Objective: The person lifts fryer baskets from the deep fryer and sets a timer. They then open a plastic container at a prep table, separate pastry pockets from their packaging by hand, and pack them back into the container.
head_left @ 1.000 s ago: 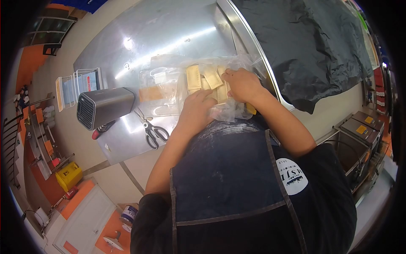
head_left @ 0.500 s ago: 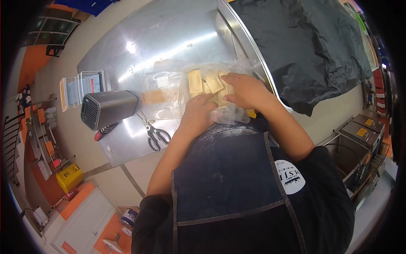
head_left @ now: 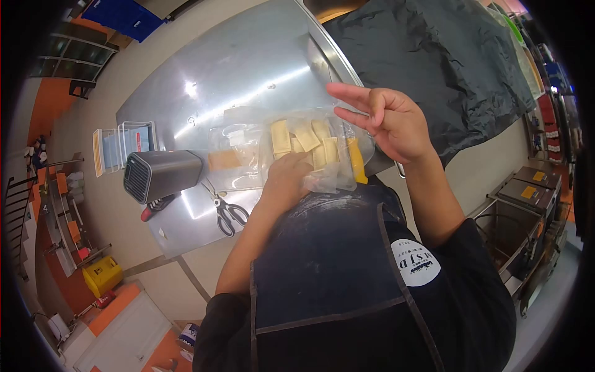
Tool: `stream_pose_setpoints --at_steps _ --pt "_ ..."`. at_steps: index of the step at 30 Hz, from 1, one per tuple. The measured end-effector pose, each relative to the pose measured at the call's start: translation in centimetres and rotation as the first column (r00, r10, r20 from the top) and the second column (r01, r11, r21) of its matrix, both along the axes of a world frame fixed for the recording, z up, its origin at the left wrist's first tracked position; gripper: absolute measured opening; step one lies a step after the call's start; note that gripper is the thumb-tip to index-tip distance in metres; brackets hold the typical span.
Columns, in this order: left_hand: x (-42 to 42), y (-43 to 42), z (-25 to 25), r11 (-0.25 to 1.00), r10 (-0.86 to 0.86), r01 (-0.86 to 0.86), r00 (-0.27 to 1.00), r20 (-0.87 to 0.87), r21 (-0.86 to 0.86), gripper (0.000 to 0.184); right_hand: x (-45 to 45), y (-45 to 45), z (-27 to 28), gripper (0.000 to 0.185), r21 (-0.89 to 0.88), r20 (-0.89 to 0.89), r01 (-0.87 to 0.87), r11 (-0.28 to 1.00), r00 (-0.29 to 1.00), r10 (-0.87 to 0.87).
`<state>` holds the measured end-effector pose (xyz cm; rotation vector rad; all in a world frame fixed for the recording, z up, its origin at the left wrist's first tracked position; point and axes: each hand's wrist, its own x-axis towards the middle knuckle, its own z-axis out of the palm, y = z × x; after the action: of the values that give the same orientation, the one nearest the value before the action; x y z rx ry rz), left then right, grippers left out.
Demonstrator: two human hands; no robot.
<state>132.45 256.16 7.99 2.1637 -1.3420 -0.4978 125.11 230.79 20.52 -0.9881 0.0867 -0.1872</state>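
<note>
Pale yellow rectangular food pieces lie in a clear plastic bag at the near edge of the metal table. My left hand is at the bag's near side, its fingers curled over the plastic and against the pieces; its thumb is mostly hidden. To the right, my right hand is raised above the table edge, with nothing in it. Two of its fingers stretch out apart and the others bend in. Beside the bag, a yellow handle-like object shows.
Scissors lie left of my left hand, next to a grey slotted knife block. A wire rack stands behind it on the metal table. Black plastic sheeting covers a surface on the right.
My right hand has lifted off the pieces and moved right and up, its fingers spreading. The yellow object now shows more fully. My left hand stays at the bag.
</note>
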Motion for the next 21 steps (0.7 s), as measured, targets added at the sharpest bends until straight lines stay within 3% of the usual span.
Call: stream_pose_setpoints --at_steps 1,4,7,10,21 --pt "0.0 0.1 -0.1 1.000 -0.002 0.003 1.000 0.007 -0.001 0.030 0.0 0.3 0.4 0.031 0.012 -0.029 0.057 0.998 0.998 -0.057" --pt "0.1 0.0 -0.4 1.000 -0.009 0.009 1.000 0.023 -0.016 0.030 0.3 -1.1 -0.4 0.027 0.054 0.042 -0.074 0.996 0.997 0.072" --pt "0.0 0.1 -0.2 0.999 -0.006 0.007 1.000 0.031 -0.033 0.029 0.2 -0.3 0.2 0.028 0.038 -0.054 0.073 0.997 0.996 -0.071" --pt "0.1 0.0 -0.1 0.999 -0.009 0.010 0.999 0.041 -0.037 0.029 0.1 -0.7 -0.3 0.028 0.132 0.028 -0.015 0.991 1.000 0.011" --pt "0.1 0.1 -0.6 0.999 -0.007 0.009 0.999 0.037 -0.031 0.029 -0.2 -0.6 -0.9 0.018 0.125 0.042 -0.014 0.992 0.999 0.009"
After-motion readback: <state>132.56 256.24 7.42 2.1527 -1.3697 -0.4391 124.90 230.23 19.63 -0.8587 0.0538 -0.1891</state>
